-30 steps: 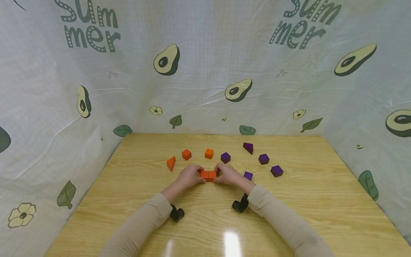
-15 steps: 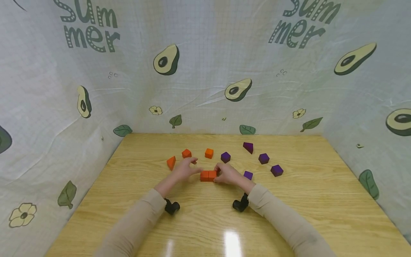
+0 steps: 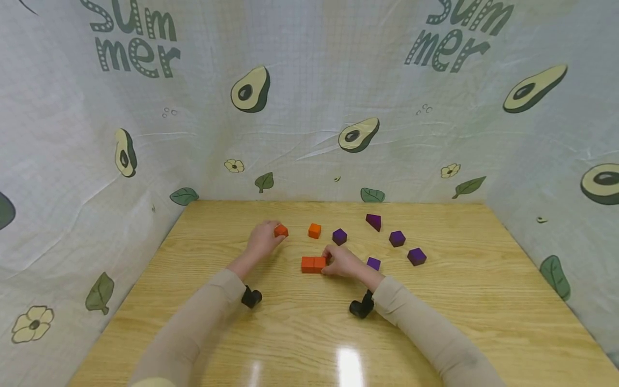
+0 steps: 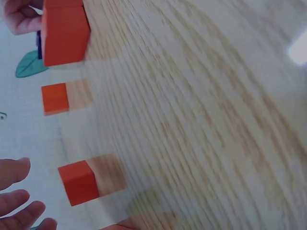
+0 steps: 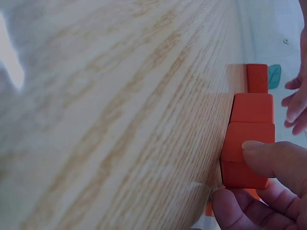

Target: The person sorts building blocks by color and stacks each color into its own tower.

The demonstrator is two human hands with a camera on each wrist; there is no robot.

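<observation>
In the head view two red cubes sit side by side on the wooden table. My right hand (image 3: pixel 342 263) grips the right red cube (image 3: pixel 319 263), its thumb (image 5: pixel 256 153) flat on one face and the other fingers curled behind. The left red cube (image 3: pixel 308 264) stands against it, untouched by a hand. Farther back and left, my left hand (image 3: pixel 263 239) reaches round a third red cube (image 3: pixel 281 230). The left wrist view shows those fingers (image 4: pixel 21 211) spread beside that cube (image 4: pixel 79 182), a gap between. A triangular orange block is hidden behind this hand in the head view.
An orange cube (image 3: pixel 315 230) stands at the back middle. Several purple blocks lie to the right, among them a purple cube (image 3: pixel 340 236), a wedge-like purple block (image 3: pixel 374 221) and another purple cube (image 3: pixel 373 263) by the right wrist. A printed cloth (image 3: pixel 309 177) hangs behind the table.
My left hand has let go of the left red cube and moved back and left to the third red cube. The right hand keeps its grip in place.
</observation>
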